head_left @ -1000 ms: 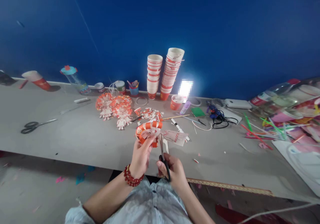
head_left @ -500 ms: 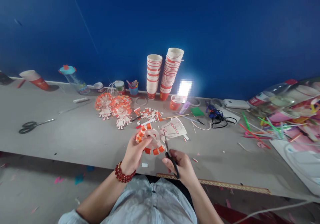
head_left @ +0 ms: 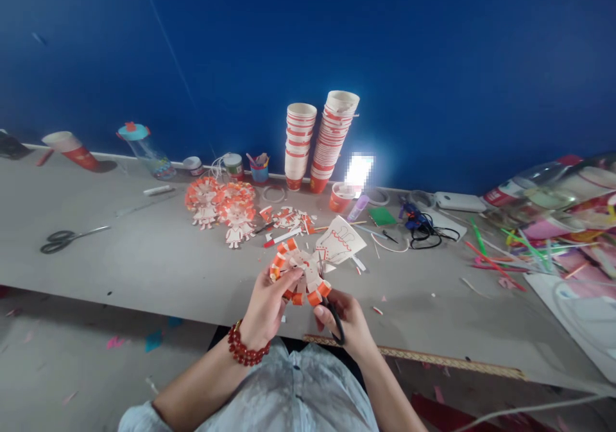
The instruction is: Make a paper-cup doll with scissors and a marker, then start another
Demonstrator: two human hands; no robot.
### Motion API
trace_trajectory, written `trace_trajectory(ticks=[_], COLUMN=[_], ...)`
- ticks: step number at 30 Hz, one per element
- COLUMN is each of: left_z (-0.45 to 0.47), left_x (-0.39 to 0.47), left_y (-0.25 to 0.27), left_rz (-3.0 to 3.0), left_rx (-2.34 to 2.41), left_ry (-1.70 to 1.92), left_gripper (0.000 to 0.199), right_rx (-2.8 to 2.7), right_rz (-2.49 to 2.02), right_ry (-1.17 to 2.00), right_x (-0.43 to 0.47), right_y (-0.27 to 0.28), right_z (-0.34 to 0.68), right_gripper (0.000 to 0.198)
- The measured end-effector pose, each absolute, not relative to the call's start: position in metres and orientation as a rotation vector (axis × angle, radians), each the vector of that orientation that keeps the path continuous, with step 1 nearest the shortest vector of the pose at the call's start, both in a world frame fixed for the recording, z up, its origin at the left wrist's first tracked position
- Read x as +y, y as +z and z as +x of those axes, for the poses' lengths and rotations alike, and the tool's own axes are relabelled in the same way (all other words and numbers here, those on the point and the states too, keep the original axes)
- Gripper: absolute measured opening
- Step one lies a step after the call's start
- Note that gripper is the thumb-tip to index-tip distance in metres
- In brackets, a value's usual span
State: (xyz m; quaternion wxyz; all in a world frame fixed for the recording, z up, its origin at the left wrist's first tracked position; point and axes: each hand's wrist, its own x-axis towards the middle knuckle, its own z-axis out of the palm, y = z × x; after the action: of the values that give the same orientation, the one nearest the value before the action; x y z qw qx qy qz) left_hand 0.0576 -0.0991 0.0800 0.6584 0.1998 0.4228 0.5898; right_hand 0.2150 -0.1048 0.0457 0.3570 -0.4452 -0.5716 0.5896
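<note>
My left hand (head_left: pixel 269 300) grips a paper-cup cutout (head_left: pixel 299 276), a white disc with a drawn face and curled orange strips around its edge. A white paper piece (head_left: pixel 341 239) with a red and dark outline drawing extends from the disc's upper right side. My right hand (head_left: pixel 347 323) is closed around the black handles of a pair of scissors (head_left: pixel 335 319). The scissor blades point up at the join between the disc and the drawn piece, and are partly hidden behind the curls. Finished-looking orange-curled paper figures (head_left: pixel 235 210) lie to the left.
Two tall stacks of paper cups (head_left: pixel 299 149) stand against the blue wall. Paper scraps (head_left: pixel 289 219) lie before them. Another pair of scissors (head_left: pixel 65 239) rests at left, with a clear bottle (head_left: pixel 149 156) behind. Straws and plastic waste (head_left: pixel 543 239) pile up at right.
The cutout has turned and shifted slightly right and down in my left hand, its drawn piece tilting upward. The scissor blades have come closer to the disc's edge.
</note>
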Motion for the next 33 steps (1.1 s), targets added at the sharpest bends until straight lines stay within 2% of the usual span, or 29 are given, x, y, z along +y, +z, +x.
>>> trace_trajectory(ticks=[33], left_z=[0.0602], left_x=[-0.1014], left_y=[0.0818], left_rz=[0.435], left_rx=[1.003], left_ry=[1.351], left_gripper=[0.021], right_rx=[-1.505], right_rz=[-1.251], right_ry=[1.439], right_x=[-0.1068], right_y=[0.0408], right_z=[0.2202], right_gripper=[0.052])
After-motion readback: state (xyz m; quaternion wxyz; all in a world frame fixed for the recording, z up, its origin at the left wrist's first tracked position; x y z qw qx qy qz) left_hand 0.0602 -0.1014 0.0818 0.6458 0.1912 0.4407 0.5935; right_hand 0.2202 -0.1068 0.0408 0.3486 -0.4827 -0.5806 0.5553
